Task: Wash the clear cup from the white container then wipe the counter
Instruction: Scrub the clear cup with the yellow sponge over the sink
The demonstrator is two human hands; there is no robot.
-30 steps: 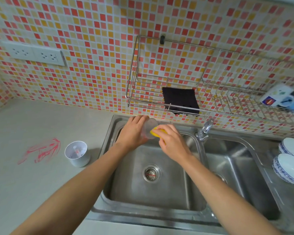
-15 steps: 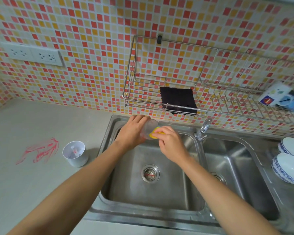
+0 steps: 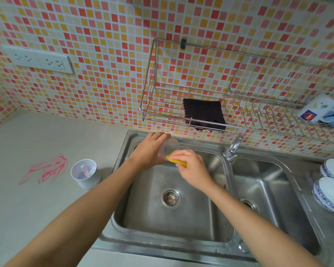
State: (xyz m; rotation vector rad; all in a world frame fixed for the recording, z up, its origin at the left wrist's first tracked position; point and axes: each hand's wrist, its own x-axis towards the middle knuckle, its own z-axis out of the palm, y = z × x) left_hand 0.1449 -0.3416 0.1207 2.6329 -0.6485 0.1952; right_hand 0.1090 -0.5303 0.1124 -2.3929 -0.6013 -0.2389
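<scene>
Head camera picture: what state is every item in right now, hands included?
clear cup, tilted, gripped by the left hand over the sink.
yellow sponge, pinched by the right hand, against the cup.
white container, upright on the counter, something small inside.
red scribble, unwiped.
faucet, no water visible.
dark cloth, lying on the wire rack.

One head-worn wide-angle view looks down, close above the sink, edges seemingly bowed.

Glossy steel sink, clear plastic cup.
</scene>
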